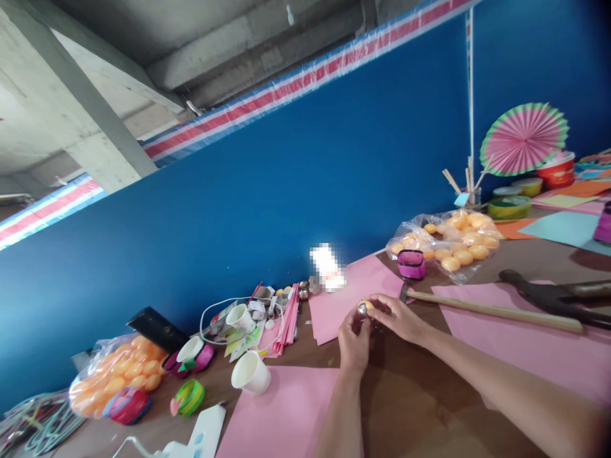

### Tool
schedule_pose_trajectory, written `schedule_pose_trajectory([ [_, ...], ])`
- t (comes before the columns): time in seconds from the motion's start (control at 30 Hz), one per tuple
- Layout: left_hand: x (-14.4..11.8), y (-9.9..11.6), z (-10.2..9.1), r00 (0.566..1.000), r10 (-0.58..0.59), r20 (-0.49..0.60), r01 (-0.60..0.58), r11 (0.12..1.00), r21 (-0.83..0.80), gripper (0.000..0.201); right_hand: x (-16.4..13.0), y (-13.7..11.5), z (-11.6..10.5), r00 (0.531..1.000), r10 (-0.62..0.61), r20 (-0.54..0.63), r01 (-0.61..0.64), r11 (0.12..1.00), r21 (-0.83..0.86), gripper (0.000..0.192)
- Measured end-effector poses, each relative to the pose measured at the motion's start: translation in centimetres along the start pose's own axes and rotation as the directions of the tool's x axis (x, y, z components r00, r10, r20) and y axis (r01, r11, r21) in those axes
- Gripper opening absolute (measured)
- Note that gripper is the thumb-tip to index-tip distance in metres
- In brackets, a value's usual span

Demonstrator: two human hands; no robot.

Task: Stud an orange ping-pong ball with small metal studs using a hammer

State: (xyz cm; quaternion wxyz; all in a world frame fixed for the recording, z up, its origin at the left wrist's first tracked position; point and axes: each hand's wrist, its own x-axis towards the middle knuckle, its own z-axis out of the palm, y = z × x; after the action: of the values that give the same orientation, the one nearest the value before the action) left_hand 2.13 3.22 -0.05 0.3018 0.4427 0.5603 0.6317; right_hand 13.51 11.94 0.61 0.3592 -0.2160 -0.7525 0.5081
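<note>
In front of me, over the brown table, my two hands meet fingertip to fingertip. My left hand (354, 346) pinches a shiny silver metal ball (362, 310) between thumb and fingers. Right behind it shows a sliver of an orange ball (368, 305), mostly hidden, between the thumb and forefinger of my right hand (400, 320). The two balls look close together; whether they touch I cannot tell. A pink paper sheet (334, 318) lies just beyond the hands. Near my right hand is the head end of a hammer with a wooden handle (501, 310).
A white paper cup (251, 373) stands on pink paper at left. Bags of orange balls (121, 369) lie at left and back right. More silver balls (304, 291) sit by the blue wall (286, 191). A dark hammer (539, 292) and a power strip (207, 432) also lie there.
</note>
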Motion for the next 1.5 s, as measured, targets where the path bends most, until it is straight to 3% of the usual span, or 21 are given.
schedule_pose_trajectory([
  [0.13, -0.1, 0.2, 0.2, 0.999, -0.05, -0.023, 0.048, 0.998, -0.043, 0.055, -0.1, -0.5, -0.1, 0.999, -0.023, 0.026, 0.023, 1.0, 0.012, 0.034],
  [0.33, -0.3, 1.2, 0.3, 0.999, 0.001, 0.048, -0.001, 1.0, -0.014, 0.041, -0.2, -1.0, -0.3, 0.998, -0.039, 0.046, 0.039, 0.999, -0.001, 0.036],
  [0.57, -0.4, 0.6, 0.2, 1.0, -0.013, -0.006, 0.014, 0.999, 0.052, 0.052, -0.1, -0.8, -0.4, 0.998, -0.035, 0.051, 0.036, 0.999, -0.032, 0.037],
  [0.73, -0.5, 0.8, 0.3, 1.0, 0.004, 0.031, -0.005, 0.999, 0.038, 0.045, 0.0, -0.1, -0.4, 0.999, -0.035, 0.02, 0.036, 0.996, -0.077, 0.04],
  [0.97, -0.4, 0.8, 0.3, 1.0, -0.022, 0.001, 0.022, 0.998, 0.059, 0.047, 0.1, -0.1, -0.3, 0.999, -0.039, -0.007, 0.038, 0.995, -0.095, 0.036],
  [1.13, -0.4, 0.7, 0.1, 0.998, 0.049, -0.043, -0.041, 0.987, 0.155, 0.047, 0.0, -0.5, -0.3, 0.999, -0.035, -0.026, 0.032, 0.995, -0.097, 0.034],
  [1.23, -0.3, 0.4, 0.0, 0.997, 0.033, -0.073, -0.021, 0.988, 0.152, 0.047, 0.0, -0.6, -0.3, 0.999, -0.03, -0.018, 0.028, 0.996, -0.089, 0.031],
  [1.4, -0.1, 0.0, 0.1, 0.995, -0.056, -0.078, 0.055, 0.998, -0.005, 0.055, 0.0, 0.4, -0.5, 0.993, -0.072, -0.089, 0.041, 0.948, -0.316, 0.027],
  [1.5, 0.0, -0.1, 0.1, 0.995, -0.051, -0.088, 0.044, 0.996, -0.075, 0.052, -0.1, 0.9, -0.8, 0.992, -0.128, -0.008, 0.104, 0.834, -0.542, 0.024],
])
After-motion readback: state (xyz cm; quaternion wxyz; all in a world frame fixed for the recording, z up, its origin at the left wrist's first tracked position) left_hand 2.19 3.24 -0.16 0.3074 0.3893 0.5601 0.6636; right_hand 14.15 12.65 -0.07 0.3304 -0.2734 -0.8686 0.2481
